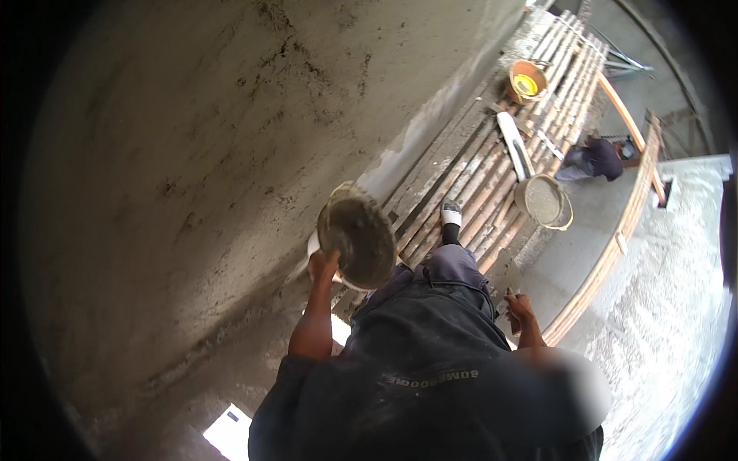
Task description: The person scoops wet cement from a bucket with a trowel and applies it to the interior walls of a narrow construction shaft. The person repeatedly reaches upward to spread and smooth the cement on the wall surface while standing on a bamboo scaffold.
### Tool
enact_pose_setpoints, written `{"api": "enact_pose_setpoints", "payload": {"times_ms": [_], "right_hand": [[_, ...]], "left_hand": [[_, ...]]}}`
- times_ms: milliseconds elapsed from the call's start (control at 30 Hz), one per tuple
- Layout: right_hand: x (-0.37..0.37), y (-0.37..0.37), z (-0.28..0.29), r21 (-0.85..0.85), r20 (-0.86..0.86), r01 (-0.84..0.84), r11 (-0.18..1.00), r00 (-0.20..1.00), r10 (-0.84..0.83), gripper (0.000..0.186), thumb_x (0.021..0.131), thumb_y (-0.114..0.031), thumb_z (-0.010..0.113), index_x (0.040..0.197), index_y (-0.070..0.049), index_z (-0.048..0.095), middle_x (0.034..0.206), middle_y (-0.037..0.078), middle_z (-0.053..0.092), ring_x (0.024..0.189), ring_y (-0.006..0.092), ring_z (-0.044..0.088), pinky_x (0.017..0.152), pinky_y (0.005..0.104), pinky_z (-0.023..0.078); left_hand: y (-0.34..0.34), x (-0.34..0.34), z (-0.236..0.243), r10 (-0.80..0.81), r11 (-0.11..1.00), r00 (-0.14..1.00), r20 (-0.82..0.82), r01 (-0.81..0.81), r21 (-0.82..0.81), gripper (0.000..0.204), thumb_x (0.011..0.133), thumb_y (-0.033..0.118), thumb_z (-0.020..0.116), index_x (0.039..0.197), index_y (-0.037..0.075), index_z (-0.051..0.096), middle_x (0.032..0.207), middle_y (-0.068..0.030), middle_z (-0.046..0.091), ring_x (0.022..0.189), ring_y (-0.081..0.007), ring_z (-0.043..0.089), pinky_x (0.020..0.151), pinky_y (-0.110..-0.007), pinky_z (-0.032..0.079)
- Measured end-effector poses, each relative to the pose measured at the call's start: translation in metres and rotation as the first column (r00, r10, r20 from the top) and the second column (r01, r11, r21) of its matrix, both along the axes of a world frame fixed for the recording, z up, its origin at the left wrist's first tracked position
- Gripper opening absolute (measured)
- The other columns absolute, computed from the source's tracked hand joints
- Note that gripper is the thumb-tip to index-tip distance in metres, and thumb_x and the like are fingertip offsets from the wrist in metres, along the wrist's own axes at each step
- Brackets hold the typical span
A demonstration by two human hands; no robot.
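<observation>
My left hand [324,266] is closed on the near rim of a mortar-smeared bucket [361,240]. The bucket is tilted so its dark grey inside shows, and it hangs close to the plastered wall [192,169] on my left. By my right hip, my right hand [522,306] is closed round a small tool with a brown handle [514,324]. Its working end is too small to make out. Ahead and to the right, a second bucket [542,200] stands on the poles, holding grey mortar.
Underfoot is a scaffold platform of bamboo poles [477,196]. An orange bucket [527,81] with something yellow inside stands farther along, near a long whitish board [513,144]. A bamboo rail [607,265] runs along the right side. Another person [596,159] is beyond the platform's edge.
</observation>
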State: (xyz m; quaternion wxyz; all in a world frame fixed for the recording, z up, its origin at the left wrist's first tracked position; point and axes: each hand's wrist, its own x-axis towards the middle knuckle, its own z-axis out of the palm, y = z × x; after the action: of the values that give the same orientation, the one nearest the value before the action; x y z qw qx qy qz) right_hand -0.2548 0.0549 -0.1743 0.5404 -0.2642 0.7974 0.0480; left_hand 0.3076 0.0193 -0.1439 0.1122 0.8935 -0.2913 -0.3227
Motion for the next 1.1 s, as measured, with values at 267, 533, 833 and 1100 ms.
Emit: {"api": "enact_pose_setpoints", "payload": {"times_ms": [267,533,833,1100], "right_hand": [[-0.06,-0.081,-0.031,-0.152,0.047,0.009,0.988,0.999,-0.002,0.033,0.077,-0.025,0.06,0.087,0.006,0.059,0.071,0.015,0.061,0.057,0.0264,0.061,0.048,0.0369,0.047],[-0.052,-0.145,0.032,-0.168,0.035,0.171,0.971,0.985,-0.168,0.032,0.077,-0.028,0.062,0.077,0.004,0.057,0.069,0.013,0.06,0.055,0.0196,0.059,0.05,0.0349,0.047],[-0.068,-0.13,0.1,-0.487,0.002,0.419,0.766,0.878,-0.479,0.03,0.084,-0.029,0.059,0.087,0.001,0.058,0.066,0.007,0.056,0.056,0.0147,0.055,0.051,0.0301,0.044],[-0.066,-0.174,0.203,-0.703,0.164,0.508,0.497,0.796,-0.582,0.025,0.086,-0.024,0.058,0.097,-0.001,0.056,0.07,0.003,0.055,0.056,0.0093,0.052,0.051,0.0252,0.043]], "left_hand": [[-0.092,-0.046,-0.007,-0.153,0.987,0.985,0.08,0.156,-0.034,0.052,0.075,0.037,0.069,0.091,-0.012,0.062,0.071,-0.0206,0.063,0.068,-0.0305,0.064,0.065,-0.042,0.048],[-0.193,-0.134,-0.008,-0.171,0.98,0.984,-0.058,0.164,-0.109,0.045,0.077,0.033,0.067,0.082,-0.011,0.062,0.08,-0.0233,0.065,0.068,-0.0349,0.064,0.067,-0.041,0.049],[-0.228,-0.288,-0.072,-0.62,0.783,0.776,-0.117,0.603,-0.153,0.054,0.076,0.046,0.064,0.074,-0.007,0.064,0.069,-0.0229,0.063,0.067,-0.0367,0.063,0.063,-0.044,0.049],[-0.219,-0.443,0.049,-0.532,0.367,0.036,-0.846,0.91,-0.192,0.061,0.075,0.048,0.069,0.099,-0.007,0.06,0.079,-0.0198,0.065,0.073,-0.028,0.063,0.063,-0.037,0.049]]}}
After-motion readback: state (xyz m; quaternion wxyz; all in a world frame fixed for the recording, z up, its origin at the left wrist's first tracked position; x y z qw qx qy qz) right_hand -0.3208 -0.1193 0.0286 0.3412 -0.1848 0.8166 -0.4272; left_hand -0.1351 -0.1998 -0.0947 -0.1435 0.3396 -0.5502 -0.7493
